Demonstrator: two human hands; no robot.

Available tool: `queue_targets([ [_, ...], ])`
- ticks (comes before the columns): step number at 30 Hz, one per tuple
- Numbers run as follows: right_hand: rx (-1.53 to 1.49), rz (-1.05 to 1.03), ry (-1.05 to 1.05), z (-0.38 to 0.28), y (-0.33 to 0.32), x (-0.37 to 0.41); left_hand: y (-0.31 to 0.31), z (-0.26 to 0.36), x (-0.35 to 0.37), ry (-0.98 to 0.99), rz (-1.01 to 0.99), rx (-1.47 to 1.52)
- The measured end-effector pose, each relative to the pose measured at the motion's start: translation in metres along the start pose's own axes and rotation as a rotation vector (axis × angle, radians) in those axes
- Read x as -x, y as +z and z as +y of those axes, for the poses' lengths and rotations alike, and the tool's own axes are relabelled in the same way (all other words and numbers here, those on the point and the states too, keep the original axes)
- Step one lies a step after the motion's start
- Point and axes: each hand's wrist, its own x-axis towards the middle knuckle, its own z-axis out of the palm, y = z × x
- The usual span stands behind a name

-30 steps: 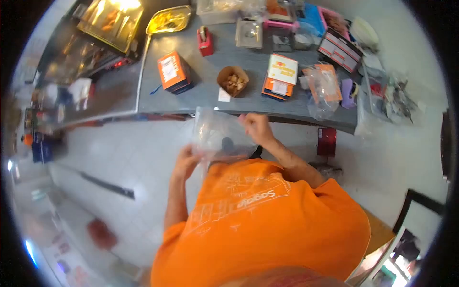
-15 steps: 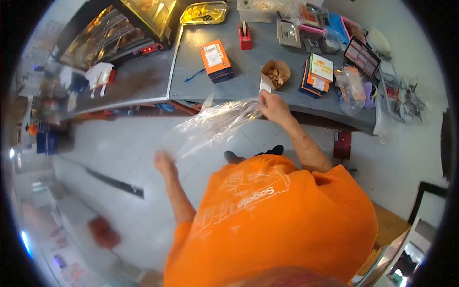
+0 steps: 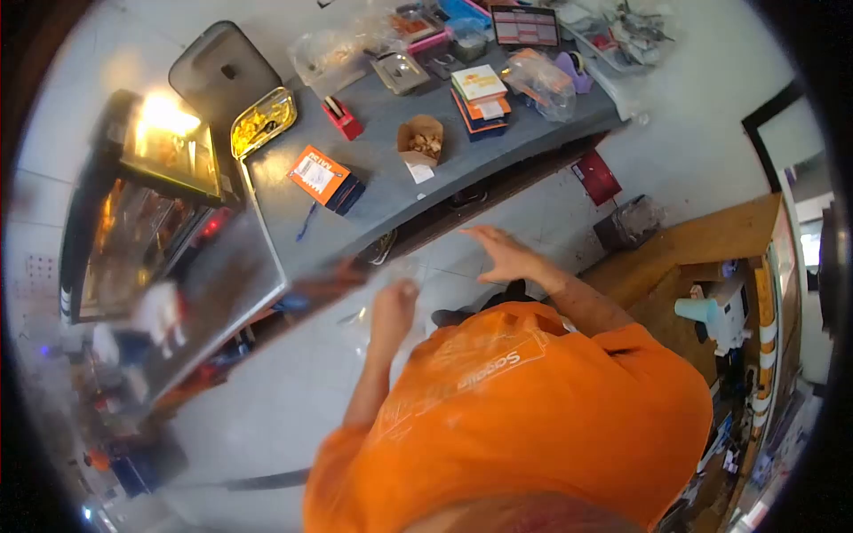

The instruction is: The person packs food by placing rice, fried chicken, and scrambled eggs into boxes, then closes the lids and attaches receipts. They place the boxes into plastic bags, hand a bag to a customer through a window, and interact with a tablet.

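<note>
My left hand is closed and a little blurred, held low in front of the counter edge. From it hangs a clear plastic bag, of which only faint, shiny folds show against the floor. My right hand is open, fingers apart, with nothing in it. On the counter beyond the hands stands a brown paper tray of food pieces, a white slip at its front. Left of the tray is an orange and dark blue box with a white label. Neither hand touches these.
A blue pen and a red tape dispenser lie near the box. Stacked small boxes and a lidded metal container stand farther back. At left is a lit food warmer; a wooden cabinet is at right.
My right hand has let go of the plastic bag and opened. My left hand has moved right with the bag, nearer the body's middle. The view has turned rightward.
</note>
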Motion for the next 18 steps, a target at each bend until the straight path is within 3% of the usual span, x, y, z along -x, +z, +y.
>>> queue_targets([
  [1,0.003,0.014,0.003,-0.014,0.013,0.001,-0.002,0.027,-0.014,0.155,0.03,-0.007],
  [2,0.007,0.122,-0.181,-0.034,0.029,-0.004,-0.001,0.048,-0.025,0.169,0.03,-0.012],
  [3,0.017,0.225,-0.369,-0.042,0.035,-0.005,0.003,0.068,-0.035,0.305,-0.132,0.104],
  [4,0.024,0.229,-0.371,-0.039,0.033,0.002,0.008,0.081,-0.036,0.436,-0.297,0.22],
  [5,-0.126,0.21,-0.003,-0.034,0.026,0.009,0.012,0.087,-0.031,0.448,-0.288,0.223],
  [6,-0.267,0.191,0.358,-0.026,0.015,0.012,0.013,0.087,-0.025,0.346,-0.138,-0.075],
  [7,-0.11,0.385,0.376,-0.023,-0.001,0.028,0.013,0.083,-0.017,0.229,0.013,-0.369],
  [8,0.052,0.581,0.382,-0.015,-0.022,0.052,0.029,0.057,-0.019,0.201,0.165,-0.393],
  [10,0.25,0.563,0.424,0.046,-0.017,0.095,0.058,0.013,-0.02,0.215,0.183,-0.742],
  [11,0.251,0.557,0.419,0.052,-0.025,0.113,0.094,-0.036,-0.05,0.111,0.059,-0.427],
  [13,0.25,0.026,0.597,0.065,-0.049,0.134,0.162,-0.125,-0.108,-0.171,-0.06,0.228],
  [15,0.391,0.552,0.522,0.016,-0.113,0.135,0.093,0.04,-0.099,-0.109,0.364,0.731],
  [16,0.169,0.947,0.348,-0.033,-0.146,0.149,0.089,0.06,-0.085,-0.046,0.353,0.668],
  [18,-0.065,1.318,0.142,-0.058,-0.17,0.166,0.082,0.095,-0.059,0.154,0.335,0.473],
])
